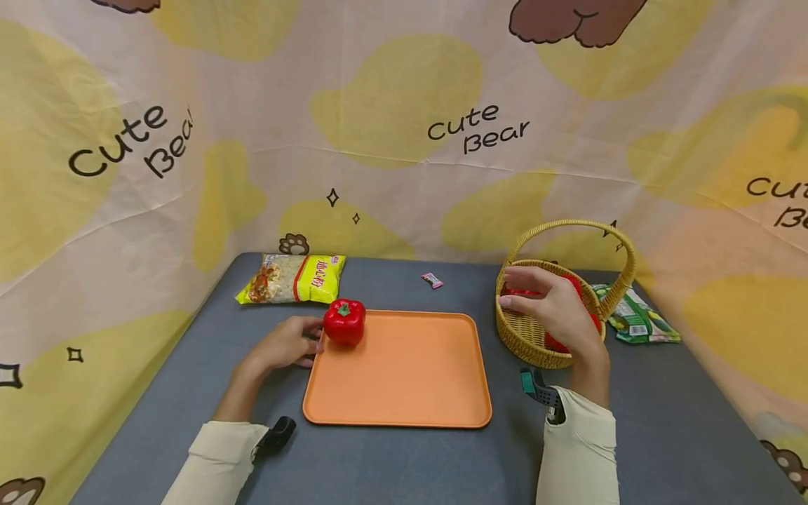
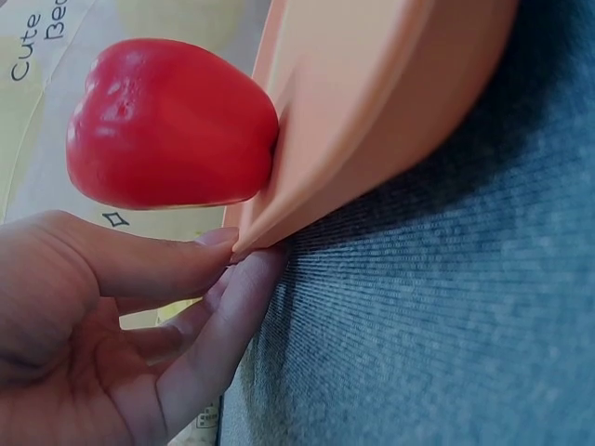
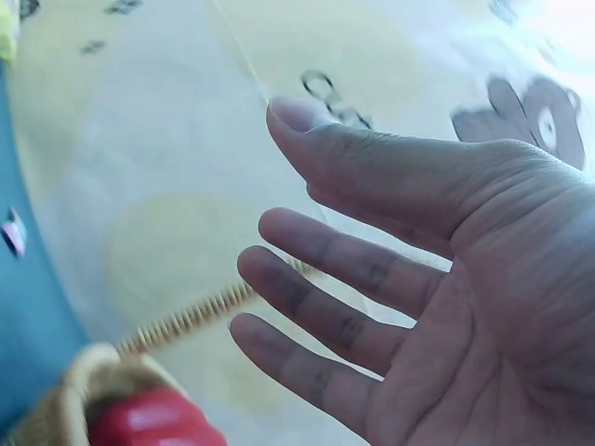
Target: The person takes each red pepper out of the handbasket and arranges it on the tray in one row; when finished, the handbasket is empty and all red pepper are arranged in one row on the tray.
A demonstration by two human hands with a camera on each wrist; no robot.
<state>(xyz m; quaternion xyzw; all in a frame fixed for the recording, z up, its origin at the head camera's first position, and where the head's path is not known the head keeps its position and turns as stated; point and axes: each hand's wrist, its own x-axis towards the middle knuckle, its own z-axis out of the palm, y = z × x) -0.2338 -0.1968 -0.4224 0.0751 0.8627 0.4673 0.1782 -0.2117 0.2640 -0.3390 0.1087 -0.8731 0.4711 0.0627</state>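
At its left edge, an orange tray (image 1: 410,379) is pinched between thumb and fingers of my left hand (image 1: 289,344). A red bell pepper (image 1: 344,324) with a green stem sits in the tray's far left corner, just beside that hand. My right hand (image 1: 562,308) is above a wicker basket (image 1: 527,349), its fingers spread and holding nothing. Red items lie inside the basket, one a glossy red piece (image 3: 153,423) in the right wrist view; my hand hides part of them in the head view.
A yellow food packet (image 1: 293,279) lies behind the tray at the left. A small pink wrapped candy (image 1: 432,280) is near the back edge. Right of the basket lies a green packet (image 1: 640,315). The basket's tall handle (image 1: 568,223) arches above it.
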